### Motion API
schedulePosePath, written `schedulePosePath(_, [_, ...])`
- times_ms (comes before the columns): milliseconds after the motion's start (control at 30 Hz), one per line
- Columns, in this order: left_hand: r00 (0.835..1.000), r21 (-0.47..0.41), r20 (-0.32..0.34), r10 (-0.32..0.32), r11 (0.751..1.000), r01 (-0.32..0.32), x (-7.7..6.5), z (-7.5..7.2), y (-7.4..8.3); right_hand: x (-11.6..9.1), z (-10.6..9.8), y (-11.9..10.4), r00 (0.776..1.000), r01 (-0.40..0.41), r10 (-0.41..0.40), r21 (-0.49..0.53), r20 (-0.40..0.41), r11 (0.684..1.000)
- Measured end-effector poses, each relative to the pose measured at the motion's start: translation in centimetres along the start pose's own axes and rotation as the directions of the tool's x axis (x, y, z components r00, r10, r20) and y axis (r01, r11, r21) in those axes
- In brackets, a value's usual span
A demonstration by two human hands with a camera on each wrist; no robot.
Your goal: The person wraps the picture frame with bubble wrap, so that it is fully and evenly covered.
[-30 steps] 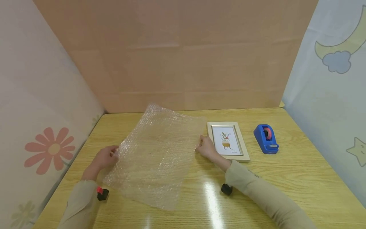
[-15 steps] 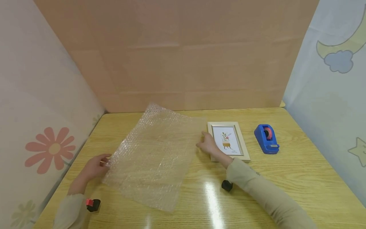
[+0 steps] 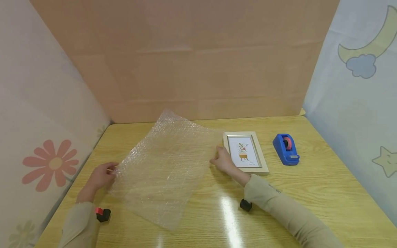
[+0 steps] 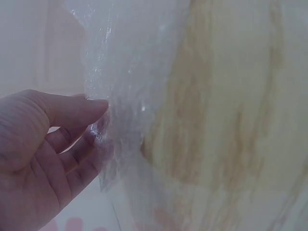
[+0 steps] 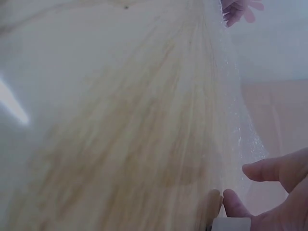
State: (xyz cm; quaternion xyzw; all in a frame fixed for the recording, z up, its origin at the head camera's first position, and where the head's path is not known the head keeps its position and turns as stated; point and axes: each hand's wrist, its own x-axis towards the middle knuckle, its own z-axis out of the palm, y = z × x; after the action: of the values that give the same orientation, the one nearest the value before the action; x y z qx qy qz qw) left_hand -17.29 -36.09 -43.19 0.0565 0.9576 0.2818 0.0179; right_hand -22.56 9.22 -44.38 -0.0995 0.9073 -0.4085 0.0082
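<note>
Bubble wrap sheet (image 3: 164, 168): slantwise over the wooden table (image 3: 313, 196), between the hands, long axis running far right to near left
Left hand (image 3: 102, 175): thumb and fingers pinching the left edge, forearm reaching forward
Right hand (image 3: 224, 162): thumb and a finger apart at the right edge, contact unclear, arm angling inward
Picture frame (image 3: 244, 152): just beside that hand, blue tape dispenser (image 3: 282, 151) farther right

**Tabletop booth dressed like a nursery**

I'm facing a small screened-in nook, home or studio I can't tell: a wood-grain tabletop (image 3: 204, 210) below a creased tan backdrop (image 3: 186, 75) at twelve o'clock, a pink flower (image 3: 55, 164) at nine, moon (image 3: 379, 43) and cloud (image 3: 362, 66) at two, a star (image 3: 386, 162) at three.
</note>
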Motion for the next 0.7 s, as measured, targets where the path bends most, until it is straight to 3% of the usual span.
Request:
schedulePosePath(433, [0.999,0.034,0.025,-0.042,0.999,0.041,-0.1,-0.2,0.2,-0.1,-0.3,-0.3,0.997,-0.043,0.042,0.009,0.069,0.999])
schedulePosePath(567, [0.999,0.08,0.02,-0.03,0.996,0.028,0.0,-0.9,1.2,0.0,-1.1,-0.1,0.992,-0.05,0.039,0.087,0.122,0.995])
schedulePosePath(700, [0.999,0.155,-0.005,-0.042,0.987,0.043,0.8,-1.1,3.2,0.3,-2.6,0.9,0.99,-0.029,0.008,0.144,0.144,0.989])
